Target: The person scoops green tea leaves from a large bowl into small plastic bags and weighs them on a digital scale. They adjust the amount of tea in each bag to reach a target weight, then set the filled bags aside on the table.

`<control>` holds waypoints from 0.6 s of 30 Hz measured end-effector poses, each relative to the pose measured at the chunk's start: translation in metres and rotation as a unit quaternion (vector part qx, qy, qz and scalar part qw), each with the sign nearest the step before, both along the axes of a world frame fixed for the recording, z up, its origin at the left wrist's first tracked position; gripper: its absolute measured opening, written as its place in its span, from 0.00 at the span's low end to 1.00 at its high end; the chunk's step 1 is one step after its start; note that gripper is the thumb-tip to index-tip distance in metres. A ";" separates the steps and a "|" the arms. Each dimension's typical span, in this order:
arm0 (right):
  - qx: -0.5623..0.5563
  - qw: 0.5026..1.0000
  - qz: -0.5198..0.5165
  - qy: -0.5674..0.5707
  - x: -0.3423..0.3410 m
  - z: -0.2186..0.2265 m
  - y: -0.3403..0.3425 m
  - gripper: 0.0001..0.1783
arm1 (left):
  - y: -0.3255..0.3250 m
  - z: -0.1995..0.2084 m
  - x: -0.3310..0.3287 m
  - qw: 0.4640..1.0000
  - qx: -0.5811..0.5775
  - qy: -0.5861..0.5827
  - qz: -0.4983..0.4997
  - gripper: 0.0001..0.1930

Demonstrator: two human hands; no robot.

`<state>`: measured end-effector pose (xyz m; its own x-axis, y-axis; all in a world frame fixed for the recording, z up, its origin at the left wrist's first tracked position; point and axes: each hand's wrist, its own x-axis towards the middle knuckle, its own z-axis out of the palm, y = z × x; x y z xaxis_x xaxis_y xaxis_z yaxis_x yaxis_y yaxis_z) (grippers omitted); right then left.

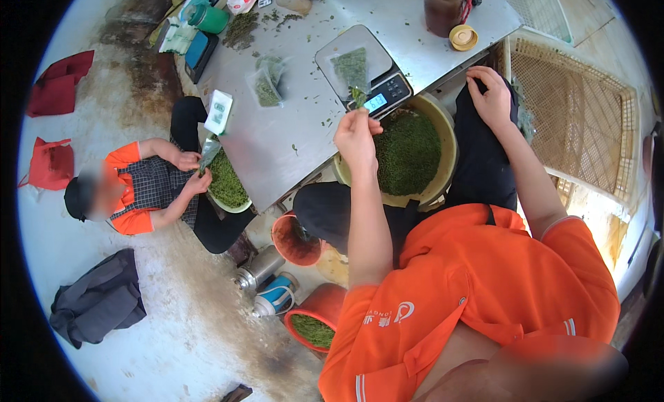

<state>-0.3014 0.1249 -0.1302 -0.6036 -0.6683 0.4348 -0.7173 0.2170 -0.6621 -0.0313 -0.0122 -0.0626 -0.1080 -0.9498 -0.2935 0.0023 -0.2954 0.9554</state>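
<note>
My left hand (357, 138) is closed in a pinch on a small clump of green leaves (357, 95), at the near edge of a digital scale (389, 92) with a lit display. On the scale's pan lies a clear bag (350, 68) of green leaves, its narrow end close to my fingertips. Below the table edge, between my legs, stands a wide yellowish tub (446, 163) of loose green leaves (408, 153). Over my right knee, my right hand (491, 101) is curled loosely, with nothing visible in its fingers.
Filled clear bags (268, 82) lie on the metal table (277, 135). A lidless brown jar (443, 11) stands far right beside a round lid (463, 37). Crates (581, 111) flank my right. Left, a co-worker (149, 184) handles a bag; red buckets (297, 239) and flasks (277, 295) stand on the floor.
</note>
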 end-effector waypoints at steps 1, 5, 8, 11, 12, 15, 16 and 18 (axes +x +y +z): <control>-0.002 1.000 0.001 0.006 -0.001 -0.001 0.001 0.08 | 0.009 0.000 0.007 1.000 -0.007 0.004 0.002 0.09; 0.004 1.000 0.008 0.024 -0.001 0.003 0.000 0.07 | 0.050 0.004 0.024 0.997 -0.056 0.012 -0.046 0.06; 0.012 1.000 0.013 0.018 0.002 0.005 -0.001 0.07 | 0.047 0.007 0.021 0.992 -0.103 -0.065 -0.035 0.09; 0.016 0.999 0.019 0.025 0.005 0.008 -0.003 0.07 | 0.016 -0.005 0.013 0.949 -0.235 -0.209 -0.007 0.08; 0.015 0.999 0.019 0.035 0.006 0.009 -0.004 0.06 | -0.001 -0.014 0.010 0.870 -0.368 -0.330 -0.004 0.08; 0.023 0.999 0.014 0.039 0.006 0.010 -0.003 0.06 | -0.035 -0.023 -0.009 0.721 -0.416 -0.553 -0.026 0.11; 0.028 0.999 0.009 0.036 0.005 0.010 -0.001 0.06 | -0.042 -0.024 -0.015 0.698 -0.378 -0.607 -0.040 0.12; 0.045 0.999 0.009 0.018 0.004 0.008 0.001 0.07 | -0.055 -0.028 -0.020 0.701 -0.390 -0.596 -0.032 0.13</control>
<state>-0.2978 0.1264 -0.1217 -0.5761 -0.7168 0.3928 -0.7444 0.2616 -0.6144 -0.0517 -0.0668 -0.0906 -0.2777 -0.8761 0.3942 -0.9243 0.3555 0.1388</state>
